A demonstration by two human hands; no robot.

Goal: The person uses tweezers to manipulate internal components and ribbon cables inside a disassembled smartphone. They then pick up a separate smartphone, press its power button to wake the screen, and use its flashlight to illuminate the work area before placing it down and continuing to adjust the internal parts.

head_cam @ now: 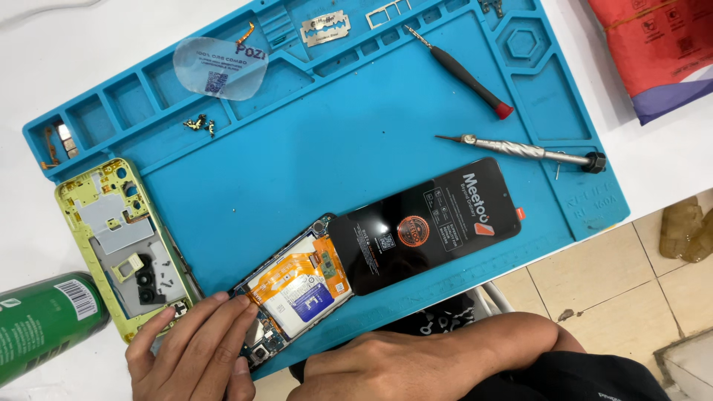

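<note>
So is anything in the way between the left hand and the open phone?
No. The left hand already has its fingers resting on the open phone, with nothing visible between them.

You are looking down on a white worktop (111, 44) that fills the view from nine o'clock round to two o'clock, evenly and brightly lit, with only soft shadows. Its edge runs on a slant from about three o'clock down toward six o'clock. Beyond that edge, at four o'clock, you see the floor (594, 275): pale beige tiles with thin grey joints and a small dark speck on one tile. At three o'clock a brownish stained patch (687, 230) lies on the tiles. At five o'clock, in the corner, a grey raised ledge (687, 364) cuts across the floor. No walls or windows come into your view.
</note>
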